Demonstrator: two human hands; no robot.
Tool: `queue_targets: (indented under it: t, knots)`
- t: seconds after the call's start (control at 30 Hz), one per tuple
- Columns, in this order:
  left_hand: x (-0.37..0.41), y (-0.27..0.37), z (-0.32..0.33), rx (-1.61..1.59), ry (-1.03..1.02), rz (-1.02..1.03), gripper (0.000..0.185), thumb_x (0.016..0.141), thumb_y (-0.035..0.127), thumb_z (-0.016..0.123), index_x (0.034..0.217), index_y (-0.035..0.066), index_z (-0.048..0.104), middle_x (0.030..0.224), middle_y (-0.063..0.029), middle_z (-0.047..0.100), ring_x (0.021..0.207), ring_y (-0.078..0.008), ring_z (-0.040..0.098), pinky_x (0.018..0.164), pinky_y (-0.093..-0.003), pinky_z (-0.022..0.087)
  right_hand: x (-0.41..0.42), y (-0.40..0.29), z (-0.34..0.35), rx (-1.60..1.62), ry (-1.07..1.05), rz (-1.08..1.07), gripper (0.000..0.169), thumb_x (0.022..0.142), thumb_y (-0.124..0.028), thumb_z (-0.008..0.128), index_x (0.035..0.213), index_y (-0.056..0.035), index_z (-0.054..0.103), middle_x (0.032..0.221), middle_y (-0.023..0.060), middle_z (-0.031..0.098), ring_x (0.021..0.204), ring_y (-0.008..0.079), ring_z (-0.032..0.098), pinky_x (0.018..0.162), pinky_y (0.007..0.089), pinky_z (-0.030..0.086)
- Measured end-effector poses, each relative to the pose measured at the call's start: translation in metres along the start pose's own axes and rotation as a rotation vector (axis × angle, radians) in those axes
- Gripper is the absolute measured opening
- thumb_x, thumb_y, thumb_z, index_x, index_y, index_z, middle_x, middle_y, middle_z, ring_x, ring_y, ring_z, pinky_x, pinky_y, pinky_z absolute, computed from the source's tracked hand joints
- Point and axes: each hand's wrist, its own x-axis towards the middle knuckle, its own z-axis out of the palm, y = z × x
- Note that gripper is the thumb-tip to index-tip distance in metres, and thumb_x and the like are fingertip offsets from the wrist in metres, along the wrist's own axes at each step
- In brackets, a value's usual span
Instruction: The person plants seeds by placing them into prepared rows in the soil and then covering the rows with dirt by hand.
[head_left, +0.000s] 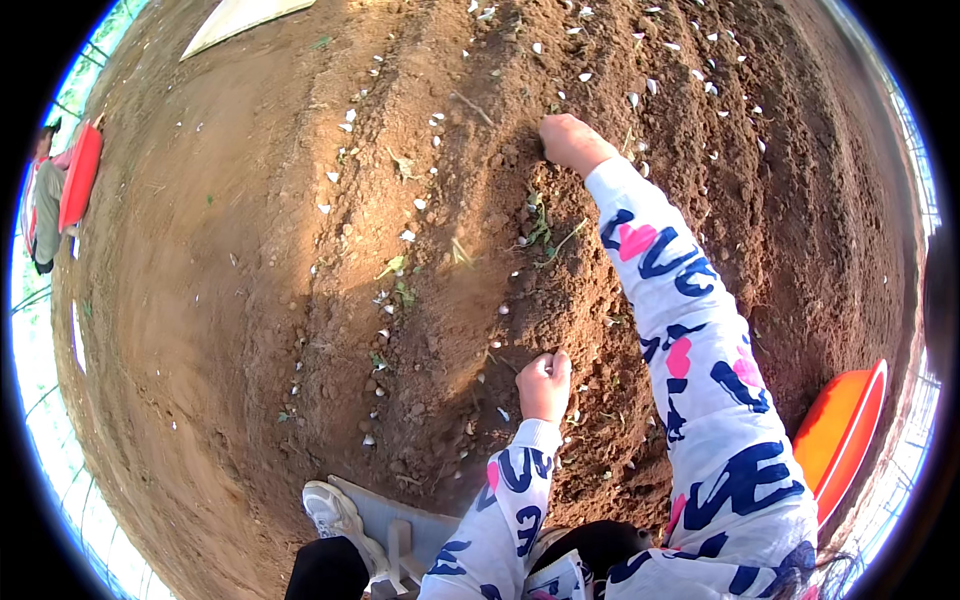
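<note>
My right hand reaches far forward, fingertips down at the soil of a furrow; whether it holds a clove is hidden. My left hand is closer to me, above the same ground, its thumb and fingers curled together, and its contents cannot be seen. Small white garlic cloves lie in rows along the furrows, among them a clove in the sunlit part, a clove beyond my left hand and a clove right of my right hand. Wilted green weeds lie between my hands.
An orange-red plastic basin stands at the right. A grey board is beside my shoe at the bottom. Far left, a person is beside a red basin. A pale flat panel lies at the top left.
</note>
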Motion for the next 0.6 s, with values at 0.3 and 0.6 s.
queue_targets:
  t: [0.3,0.6]
  knots:
    - [0.003,-0.015,0.011,-0.034,-0.006,0.063,0.033,0.078,0.015,0.052,0.051,0.0,0.041,0.045,0.0003,0.037,0.043,-0.0065,0.032,0.041,-0.0274,0.029,-0.003,-0.008,0.014,0.065,0.169,0.134,0.022,0.076,-0.005,0.043,0.089,0.0005,0.06,0.093,0.0174,0.059,0.088,0.0301,0.058,0.075,0.0344,0.047]
    - [0.006,-0.02,0.007,0.013,-0.018,-0.001,0.033,0.08,0.016,0.052,0.052,0.003,0.043,0.044,0.0019,0.041,0.038,-0.0057,0.036,0.038,-0.0244,0.029,-0.02,0.069,-0.034,0.281,0.616,0.489,0.023,0.079,-0.022,0.042,0.09,-0.0065,0.056,0.084,0.0166,0.061,0.081,0.0316,0.059,0.071,0.0391,0.047]
